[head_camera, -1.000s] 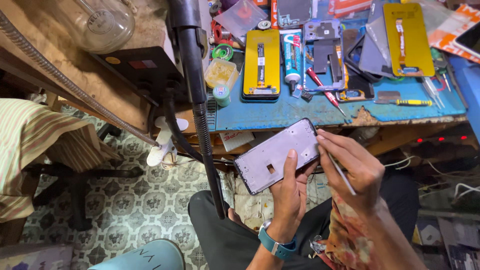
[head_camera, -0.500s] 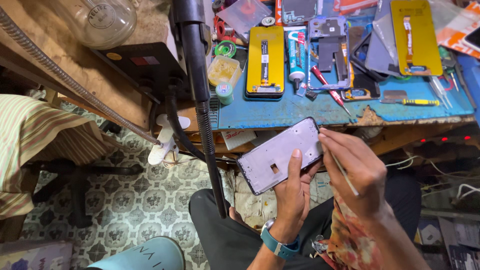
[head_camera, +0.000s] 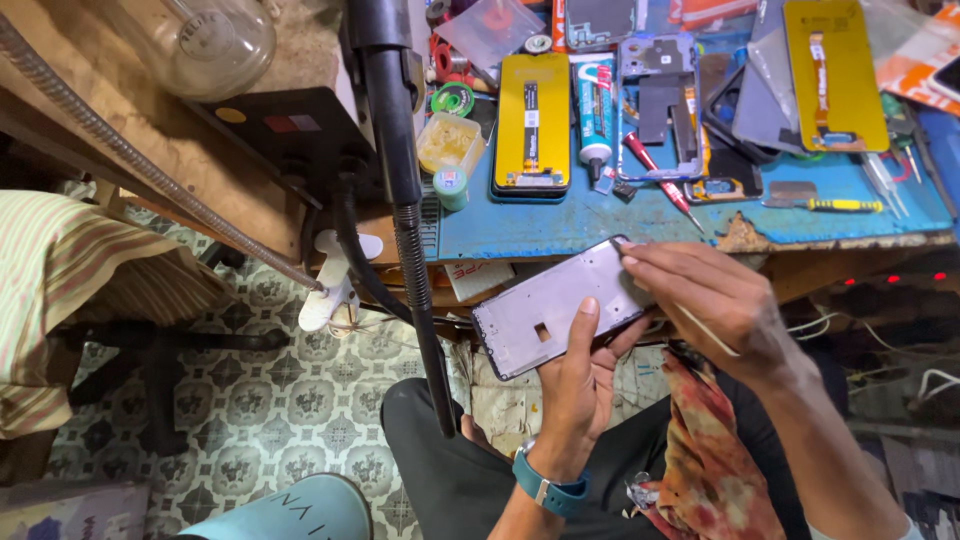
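Observation:
My left hand (head_camera: 578, 372) holds a grey phone frame (head_camera: 548, 308) from below, thumb on its face, over my lap just in front of the bench edge. My right hand (head_camera: 712, 300) pinches a thin white tool (head_camera: 705, 330) and presses its tip against the frame's upper right corner. A teal watch sits on my left wrist (head_camera: 548, 487).
The blue bench top (head_camera: 560, 222) holds yellow-backed phone screens (head_camera: 532, 122), a glue tube (head_camera: 595, 112), a red screwdriver (head_camera: 660, 180), a yellow-handled tool (head_camera: 822, 203) and an opened phone (head_camera: 660, 105). A black flexible arm (head_camera: 405, 200) hangs left of the frame. A patterned cloth (head_camera: 715, 465) lies on my lap.
The view has shifted slightly. My right hand slid left along the frame's upper corner, and the frame tilted a little flatter in my left hand.

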